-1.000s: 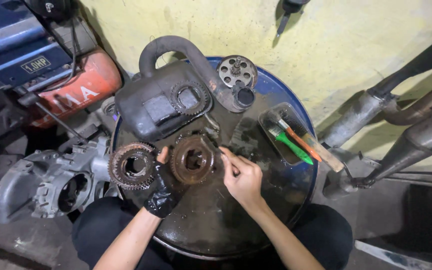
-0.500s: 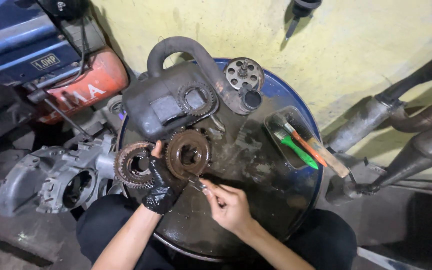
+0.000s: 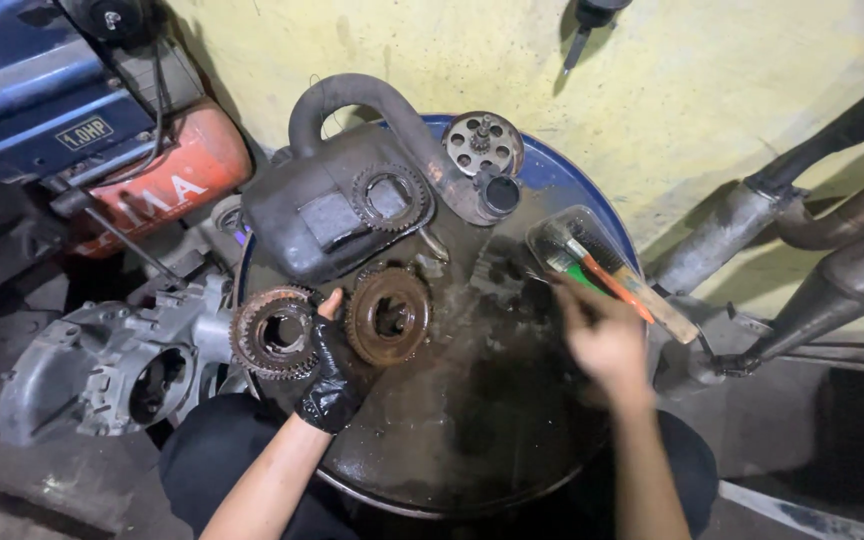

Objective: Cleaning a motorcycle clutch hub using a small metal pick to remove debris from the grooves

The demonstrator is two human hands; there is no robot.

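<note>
Head view: oily drum top [image 3: 472, 440] served as the counter. Black exhaust muffler [image 3: 332, 200] lay across its far-left edge, a gear ring [image 3: 389, 197] on top. Two rusty gears sat near the left edge: toothed gear [image 3: 274, 332] overhanging, brown gear [image 3: 388, 316] just inboard. Left hand [image 3: 330, 372], black-gloved, rested between them, fingers together, touching both. Right hand [image 3: 602, 335], blurred, reached at the clear tray [image 3: 592, 250] of brushes by the right edge; finger state cannot tell.
</note>
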